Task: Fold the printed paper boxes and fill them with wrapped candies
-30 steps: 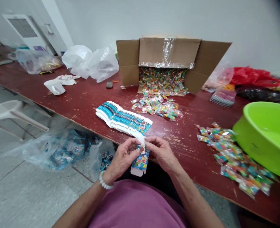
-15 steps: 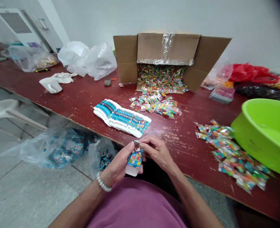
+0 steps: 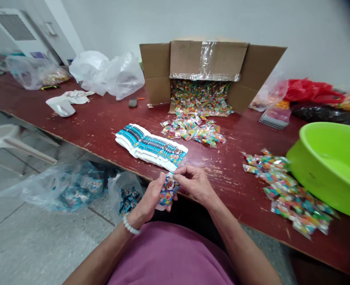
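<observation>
A small blue printed candy box [image 3: 168, 191] with colourful pictures is in my left hand [image 3: 152, 198], which wears a bead bracelet. Its pale bottom flap shows below the fingers. My right hand [image 3: 194, 183] pinches the box's upper end between thumb and forefinger, partly covering it. Both hands are over the table's front edge. Just beyond them lies a fanned stack of flat blue-and-white cartons [image 3: 152, 146]. Behind the stack, wrapped candies [image 3: 195, 130] spill out of an open cardboard box [image 3: 209, 59].
To the right, more wrapped candies [image 3: 290, 194] lie beside a green basin [image 3: 317, 170]. A white mug [image 3: 60, 107] and white plastic bags [image 3: 109, 73] are at the left. Below the table edge, bags [image 3: 82, 190] hold blue packets. A white plastic stool [image 3: 11, 138] stands nearby.
My hands have shifted slightly, and the box has tilted so that less of its white bottom flap shows. The right hand stays at its upper end. The view has moved slightly.
</observation>
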The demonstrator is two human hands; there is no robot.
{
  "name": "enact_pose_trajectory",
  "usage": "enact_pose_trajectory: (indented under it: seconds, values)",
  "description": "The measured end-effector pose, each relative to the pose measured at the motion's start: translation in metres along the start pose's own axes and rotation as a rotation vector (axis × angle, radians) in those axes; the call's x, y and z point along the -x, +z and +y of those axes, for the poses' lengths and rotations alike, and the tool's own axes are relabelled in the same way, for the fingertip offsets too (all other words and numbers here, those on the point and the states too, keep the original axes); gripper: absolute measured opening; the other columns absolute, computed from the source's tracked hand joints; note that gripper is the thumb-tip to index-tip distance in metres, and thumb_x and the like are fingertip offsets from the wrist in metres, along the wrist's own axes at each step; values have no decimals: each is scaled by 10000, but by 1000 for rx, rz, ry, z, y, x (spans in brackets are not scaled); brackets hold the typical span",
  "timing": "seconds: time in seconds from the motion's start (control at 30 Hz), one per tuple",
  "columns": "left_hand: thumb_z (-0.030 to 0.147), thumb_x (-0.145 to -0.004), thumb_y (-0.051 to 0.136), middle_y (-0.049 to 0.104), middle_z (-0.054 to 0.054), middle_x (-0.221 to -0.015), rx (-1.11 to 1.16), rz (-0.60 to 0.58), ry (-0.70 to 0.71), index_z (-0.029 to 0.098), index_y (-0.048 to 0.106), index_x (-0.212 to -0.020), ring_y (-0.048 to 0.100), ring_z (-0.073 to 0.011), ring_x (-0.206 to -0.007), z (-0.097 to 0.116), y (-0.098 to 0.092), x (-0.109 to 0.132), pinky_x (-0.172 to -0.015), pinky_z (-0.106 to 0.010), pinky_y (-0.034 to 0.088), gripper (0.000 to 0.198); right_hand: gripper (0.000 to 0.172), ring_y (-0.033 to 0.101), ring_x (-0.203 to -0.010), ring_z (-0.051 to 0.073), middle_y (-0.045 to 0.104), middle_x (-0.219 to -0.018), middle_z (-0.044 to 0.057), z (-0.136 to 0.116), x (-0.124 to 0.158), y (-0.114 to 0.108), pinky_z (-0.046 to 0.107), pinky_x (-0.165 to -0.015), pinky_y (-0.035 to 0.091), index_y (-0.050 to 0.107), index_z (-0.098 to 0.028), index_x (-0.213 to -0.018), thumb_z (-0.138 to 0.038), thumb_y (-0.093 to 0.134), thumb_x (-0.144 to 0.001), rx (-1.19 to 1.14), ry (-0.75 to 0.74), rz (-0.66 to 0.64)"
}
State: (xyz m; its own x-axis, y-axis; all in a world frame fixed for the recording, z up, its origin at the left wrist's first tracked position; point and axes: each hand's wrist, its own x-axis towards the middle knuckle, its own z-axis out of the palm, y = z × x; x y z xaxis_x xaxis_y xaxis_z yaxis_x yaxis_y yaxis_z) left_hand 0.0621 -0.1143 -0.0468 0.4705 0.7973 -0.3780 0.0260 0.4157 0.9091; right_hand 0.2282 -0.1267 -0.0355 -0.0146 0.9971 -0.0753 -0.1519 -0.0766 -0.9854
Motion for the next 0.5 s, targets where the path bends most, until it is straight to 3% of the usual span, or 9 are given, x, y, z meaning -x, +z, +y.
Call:
enact_pose_trajectory:
  seconds: [0.1,0.2,0.3,0.37,0.43,0.5]
  values:
    - [759,-871,436,661,-47,-639,26,0,18,110,676,-1077,561,-116,-410,-1,-1,0,-408,-211,417,722,239,646,-591,136,731,-875,45,5,9,1,271,-564,530,727,-185,-902,-418,681,-872,35,-93,-129]
    - [734,-879,462,641,-11,-646,107,20,5,160,564,-1340,565,-124,-433,0,3,-1,-409,-216,432,743,221,655,-743,137,695,-1105,64,17,18,4,288,-702,553,730,-217,-1018,-389,623,-930,148,-188,-112]
    - [688,-871,536,647,-4,-720,151,29,3,198,526,-1359,590,-127,-490,-1,4,-1,-446,-224,466,692,219,655,-822,148,682,-1095,61,27,15,0,294,-776,540,713,-231,-1102,-330,593,-948,288,-271,-80]
    - [622,-862,613,672,-14,-805,179,10,-24,213,557,-1269,630,-133,-564,-6,2,1,-518,-235,503,580,209,657,-945,177,687,-1097,67,26,0,-14,315,-872,520,722,-225,-1073,-314,575,-952,434,-334,-69]
    - [544,-856,673,700,-41,-889,220,-10,-63,197,594,-1152,675,-153,-707,-14,-3,3,-640,-248,535,463,217,636,-1059,200,694,-1114,72,20,-23,-42,327,-959,484,717,-218,-1065,-310,555,-954,641,-323,78]
    - [488,-853,704,712,-72,-969,258,-22,-111,180,616,-1089,677,-169,-842,-26,-9,7,-735,-255,532,399,248,629,-1084,201,690,-1147,75,13,-50,-78,314,-969,476,687,-215,-1116,-303,518,-958,883,-116,442]
